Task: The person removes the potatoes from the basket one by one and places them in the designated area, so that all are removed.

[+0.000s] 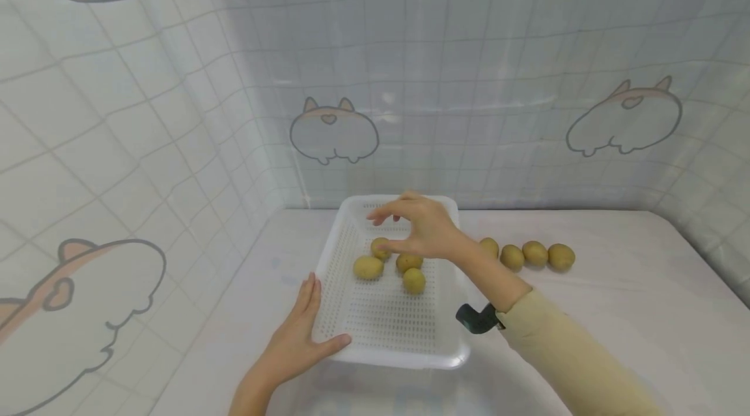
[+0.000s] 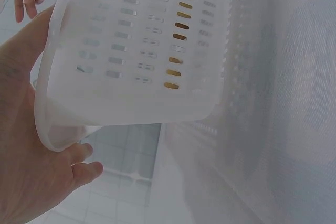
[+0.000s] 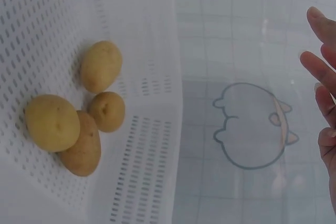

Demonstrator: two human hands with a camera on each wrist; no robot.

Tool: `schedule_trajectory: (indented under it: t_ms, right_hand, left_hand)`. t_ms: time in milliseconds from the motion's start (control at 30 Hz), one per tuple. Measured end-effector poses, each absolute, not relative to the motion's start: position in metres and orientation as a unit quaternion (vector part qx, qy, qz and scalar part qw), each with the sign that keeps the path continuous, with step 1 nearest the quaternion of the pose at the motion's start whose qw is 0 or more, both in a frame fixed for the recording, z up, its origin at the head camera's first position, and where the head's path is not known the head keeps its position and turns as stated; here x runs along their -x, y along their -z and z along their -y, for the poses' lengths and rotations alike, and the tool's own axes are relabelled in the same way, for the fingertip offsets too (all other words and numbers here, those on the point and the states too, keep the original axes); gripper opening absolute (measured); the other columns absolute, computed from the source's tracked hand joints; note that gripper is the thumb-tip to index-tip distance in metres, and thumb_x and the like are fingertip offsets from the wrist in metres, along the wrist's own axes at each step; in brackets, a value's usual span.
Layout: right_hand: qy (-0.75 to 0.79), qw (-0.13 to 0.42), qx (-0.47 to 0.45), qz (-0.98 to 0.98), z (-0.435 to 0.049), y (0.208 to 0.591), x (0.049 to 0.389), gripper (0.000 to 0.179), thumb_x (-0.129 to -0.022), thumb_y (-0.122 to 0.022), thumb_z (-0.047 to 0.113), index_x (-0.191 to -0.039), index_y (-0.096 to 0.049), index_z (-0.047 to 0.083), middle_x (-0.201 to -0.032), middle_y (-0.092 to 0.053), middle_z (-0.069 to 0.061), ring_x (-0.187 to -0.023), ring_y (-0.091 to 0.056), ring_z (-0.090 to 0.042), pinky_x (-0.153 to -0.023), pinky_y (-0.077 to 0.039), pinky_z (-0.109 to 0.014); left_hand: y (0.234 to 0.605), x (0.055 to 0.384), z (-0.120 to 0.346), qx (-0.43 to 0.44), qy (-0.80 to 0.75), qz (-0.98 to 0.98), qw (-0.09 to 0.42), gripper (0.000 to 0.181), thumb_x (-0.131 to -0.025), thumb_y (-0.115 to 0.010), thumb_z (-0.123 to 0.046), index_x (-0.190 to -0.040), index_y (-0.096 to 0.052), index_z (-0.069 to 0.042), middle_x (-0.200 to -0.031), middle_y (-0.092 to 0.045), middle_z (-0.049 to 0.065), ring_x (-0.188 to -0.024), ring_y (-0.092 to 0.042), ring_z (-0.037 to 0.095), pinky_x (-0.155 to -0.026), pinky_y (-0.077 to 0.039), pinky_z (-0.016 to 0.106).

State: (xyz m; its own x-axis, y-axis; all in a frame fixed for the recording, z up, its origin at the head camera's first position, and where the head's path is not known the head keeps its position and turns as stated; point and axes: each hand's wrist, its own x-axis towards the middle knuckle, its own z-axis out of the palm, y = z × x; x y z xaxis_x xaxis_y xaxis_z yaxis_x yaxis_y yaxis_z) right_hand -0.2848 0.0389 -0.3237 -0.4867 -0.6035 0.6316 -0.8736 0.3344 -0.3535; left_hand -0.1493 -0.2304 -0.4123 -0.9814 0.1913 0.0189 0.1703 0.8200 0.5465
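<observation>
A white perforated plastic basket (image 1: pixel 389 359) stands on the table with several yellow potatoes (image 1: pixel 368 267) in it. My left hand (image 1: pixel 299 341) rests at its near left corner, fingers straight along the left side and thumb over the near rim. The left wrist view shows that hand (image 2: pixel 31 145) around the corner of the rim. Above the far half of the basket is my right hand (image 1: pixel 424 227), thumb and fingers spread apart with nothing between them. In the right wrist view its fingers (image 3: pixel 320 72) are well apart from the potatoes (image 3: pixel 101 66).
To the right of the basket, several more potatoes (image 1: pixel 536 253) lie in a row on the white-covered table (image 1: pixel 615 312). A tiled-pattern curtain (image 1: pixel 469 110) with cartoon animals hangs behind and at the sides. A dark device (image 1: pixel 477 318) is at the right wrist.
</observation>
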Motion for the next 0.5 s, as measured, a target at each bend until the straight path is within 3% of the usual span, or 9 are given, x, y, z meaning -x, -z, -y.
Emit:
schedule_trajectory:
  t_ms: [500]
  right_hand:
    - [-0.298,0.121,-0.447,0.835,-0.008,0.341,0.302,0.046,-0.077,-0.081,0.038,-0.118,-0.068,0.023,-0.101,-0.07,0.011,-0.091,-0.058,-0.012,-0.069,-0.046,-0.024]
  left_hand:
    - [0.411,0.149,0.23,-0.085,-0.29,-0.953,0.025,0.113,-0.081,-0.071,-0.054,-0.152,-0.005,0.003,-0.16,0.006,0.016,-0.145,-0.002,0.036,-0.109,-0.021,0.061]
